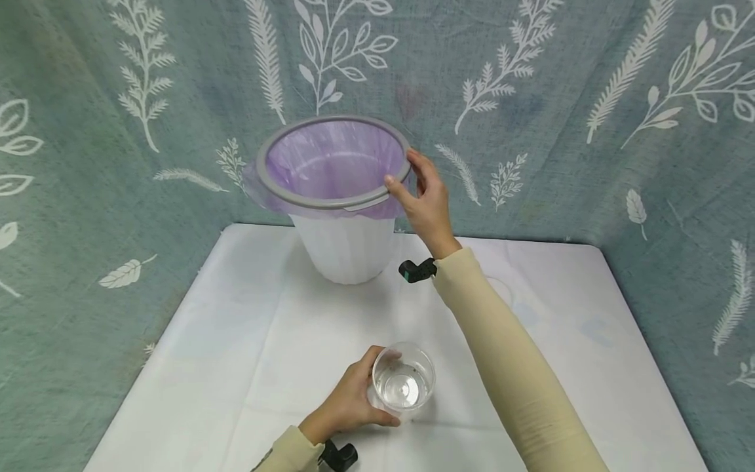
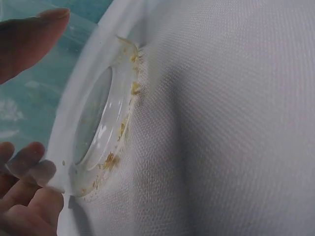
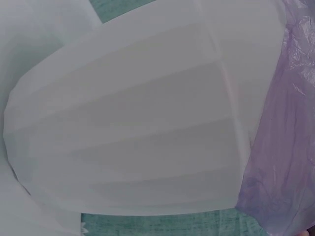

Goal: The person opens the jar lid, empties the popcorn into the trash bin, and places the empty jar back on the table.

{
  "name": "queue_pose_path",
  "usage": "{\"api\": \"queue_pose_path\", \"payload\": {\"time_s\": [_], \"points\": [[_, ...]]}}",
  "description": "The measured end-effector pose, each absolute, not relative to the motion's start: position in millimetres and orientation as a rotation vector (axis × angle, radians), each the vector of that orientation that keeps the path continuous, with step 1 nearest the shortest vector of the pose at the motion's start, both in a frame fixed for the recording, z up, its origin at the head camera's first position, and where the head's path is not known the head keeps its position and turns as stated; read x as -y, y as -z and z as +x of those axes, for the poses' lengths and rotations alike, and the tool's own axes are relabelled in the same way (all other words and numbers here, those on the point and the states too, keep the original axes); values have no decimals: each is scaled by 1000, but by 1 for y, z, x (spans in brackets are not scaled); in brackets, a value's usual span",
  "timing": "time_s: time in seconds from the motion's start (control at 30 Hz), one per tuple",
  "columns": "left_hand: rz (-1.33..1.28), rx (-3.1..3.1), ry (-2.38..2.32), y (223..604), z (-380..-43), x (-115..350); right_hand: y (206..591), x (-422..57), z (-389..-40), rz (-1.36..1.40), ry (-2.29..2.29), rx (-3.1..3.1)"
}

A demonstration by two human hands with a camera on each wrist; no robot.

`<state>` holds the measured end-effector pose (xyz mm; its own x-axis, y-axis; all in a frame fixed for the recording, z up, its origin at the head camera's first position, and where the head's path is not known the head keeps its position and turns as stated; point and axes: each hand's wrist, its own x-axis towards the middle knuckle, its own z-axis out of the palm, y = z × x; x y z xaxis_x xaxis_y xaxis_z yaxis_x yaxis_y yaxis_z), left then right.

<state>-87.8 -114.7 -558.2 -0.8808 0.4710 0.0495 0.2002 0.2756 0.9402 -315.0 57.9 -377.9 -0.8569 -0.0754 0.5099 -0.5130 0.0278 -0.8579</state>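
A white ribbed trash bin (image 1: 345,252) stands at the back of the table, lined with a purple bag (image 1: 336,160) under a grey rim ring (image 1: 312,202). My right hand (image 1: 429,206) grips that ring at its right side, thumb in front and fingers over the far edge. Low in the middle, my left hand (image 1: 348,400) holds a clear plastic cup (image 1: 407,387) from its left side. Yellowish bits (image 2: 109,161) cling near the cup's base in the left wrist view. The bin's wall (image 3: 128,118) and the bag's overhanging edge (image 3: 283,157) fill the right wrist view.
A white cloth (image 1: 206,367) covers the table. Green leaf-patterned fabric (image 1: 531,85) hangs close behind the bin and along both sides. My right forearm (image 1: 513,354) reaches across the table to the right of the cup.
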Motion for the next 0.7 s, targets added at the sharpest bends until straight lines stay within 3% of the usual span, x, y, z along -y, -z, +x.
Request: {"api": "queue_pose_path", "payload": {"time_s": [0.27, 0.43, 0.7], "points": [[610, -2324, -1592, 558, -86, 115, 378, -56, -317, 592, -1924, 1976], [622, -2332, -1589, 557, -85, 116, 362, -54, -300, 598, -1948, 1975], [619, -2346, -1570, 559, -84, 116, 380, -57, -313, 603, -1884, 1999]]}}
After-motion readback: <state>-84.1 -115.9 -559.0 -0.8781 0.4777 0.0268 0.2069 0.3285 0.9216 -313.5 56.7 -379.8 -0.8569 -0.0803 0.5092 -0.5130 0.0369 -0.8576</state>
